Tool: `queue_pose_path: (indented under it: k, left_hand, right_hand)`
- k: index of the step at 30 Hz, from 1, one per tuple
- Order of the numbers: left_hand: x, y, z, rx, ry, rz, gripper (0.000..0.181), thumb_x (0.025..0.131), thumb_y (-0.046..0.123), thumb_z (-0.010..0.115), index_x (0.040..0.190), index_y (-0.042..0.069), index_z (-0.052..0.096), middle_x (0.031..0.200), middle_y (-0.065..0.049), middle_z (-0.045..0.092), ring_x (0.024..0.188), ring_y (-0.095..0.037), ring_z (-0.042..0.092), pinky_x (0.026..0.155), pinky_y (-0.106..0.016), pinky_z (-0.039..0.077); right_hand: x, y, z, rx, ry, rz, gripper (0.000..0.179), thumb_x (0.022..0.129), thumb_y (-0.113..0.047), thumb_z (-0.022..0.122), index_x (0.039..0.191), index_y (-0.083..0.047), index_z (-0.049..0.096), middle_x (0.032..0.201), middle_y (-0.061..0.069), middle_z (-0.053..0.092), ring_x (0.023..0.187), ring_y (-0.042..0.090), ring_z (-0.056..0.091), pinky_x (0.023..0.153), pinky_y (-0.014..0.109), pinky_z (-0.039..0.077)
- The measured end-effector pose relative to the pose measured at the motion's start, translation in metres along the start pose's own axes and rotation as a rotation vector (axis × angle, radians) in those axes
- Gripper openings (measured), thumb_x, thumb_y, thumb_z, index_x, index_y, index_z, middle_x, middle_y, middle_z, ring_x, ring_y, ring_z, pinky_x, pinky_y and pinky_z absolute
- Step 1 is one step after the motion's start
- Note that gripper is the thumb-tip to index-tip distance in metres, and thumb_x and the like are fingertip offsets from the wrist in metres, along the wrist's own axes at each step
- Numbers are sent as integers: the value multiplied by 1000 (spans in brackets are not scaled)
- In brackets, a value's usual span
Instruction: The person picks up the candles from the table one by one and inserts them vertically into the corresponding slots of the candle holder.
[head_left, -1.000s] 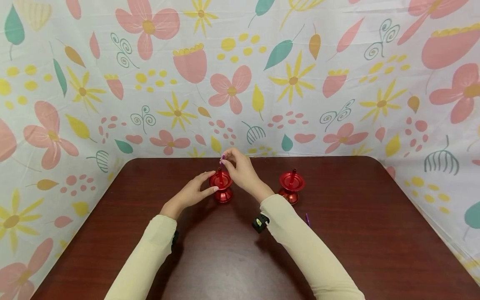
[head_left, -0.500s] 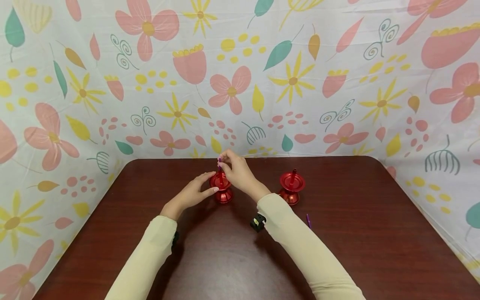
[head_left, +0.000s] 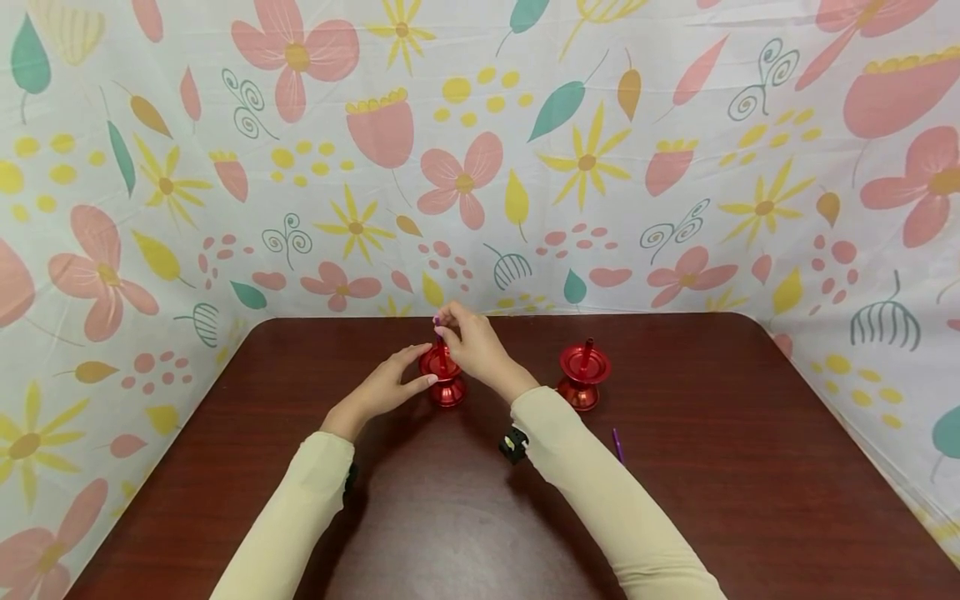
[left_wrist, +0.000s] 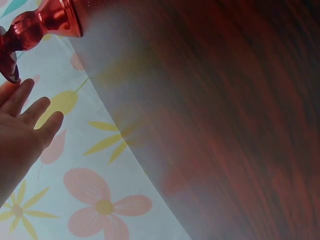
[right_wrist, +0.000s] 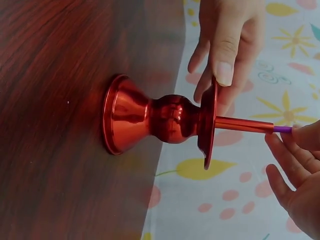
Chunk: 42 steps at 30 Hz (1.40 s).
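A shiny red metal holder [head_left: 447,392] stands upright on the table, with a wide dish and a thin red tube [right_wrist: 245,124] rising from its middle. My left hand [head_left: 384,385] holds the dish at its rim, thumb on the near side and forefinger farther back. Above the tube, my right hand [head_left: 478,348] pinches a slim purple stick [right_wrist: 283,129] between thumb and fingers. In the right wrist view the stick's lower end meets the tube's mouth, in line with it; how deep it sits is hidden. The left wrist view shows the left fingers [left_wrist: 35,112] touching the dish's edge.
A second red holder [head_left: 579,393] of the same shape stands to the right, its tube upright. Another purple stick [head_left: 617,445] lies on the dark wooden table [head_left: 720,467] in front of it. Behind the table hangs a flowered cloth [head_left: 465,100].
My right hand has moved slightly left and down, bringing the purple stick onto the tube's top; less of the stick shows above it now. My left hand stays at the dish.
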<state>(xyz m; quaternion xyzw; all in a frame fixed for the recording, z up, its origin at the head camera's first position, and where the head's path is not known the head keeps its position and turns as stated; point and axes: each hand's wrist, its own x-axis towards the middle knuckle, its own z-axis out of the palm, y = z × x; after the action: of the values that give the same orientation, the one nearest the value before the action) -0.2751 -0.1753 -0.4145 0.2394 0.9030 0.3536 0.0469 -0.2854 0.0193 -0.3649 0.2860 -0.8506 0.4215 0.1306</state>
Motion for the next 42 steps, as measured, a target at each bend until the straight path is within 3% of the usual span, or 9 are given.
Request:
queue_pose_path:
  k: [22, 32, 42]
  left_hand:
    - [-2, 0, 1, -15, 0, 8, 67, 94, 27, 63, 148, 1, 34, 150, -19, 36, 139, -35, 32, 111, -53, 27]
    - [-2, 2, 1, -32, 7, 45, 65, 94, 21, 64, 146, -3, 33, 147, -21, 38, 137, -35, 35, 110, -52, 28]
    - [-3, 5, 0, -12, 17, 5, 75, 92, 26, 66, 149, -3, 27, 150, -22, 33, 139, -36, 31, 111, -52, 26]
  right_hand:
    - [-5, 3, 5, -12, 6, -15, 11, 96, -5, 56, 107, -3, 54, 100, 11, 62, 95, 23, 61, 85, 36, 51]
    - [-5, 6, 5, -27, 2, -25, 12, 96, -3, 56, 108, -2, 56, 97, 11, 63, 89, 21, 60, 82, 33, 52]
    - [-5, 8, 4, -37, -18, -25, 12, 95, -3, 57, 107, -3, 56, 97, 10, 62, 90, 21, 59, 81, 33, 51]
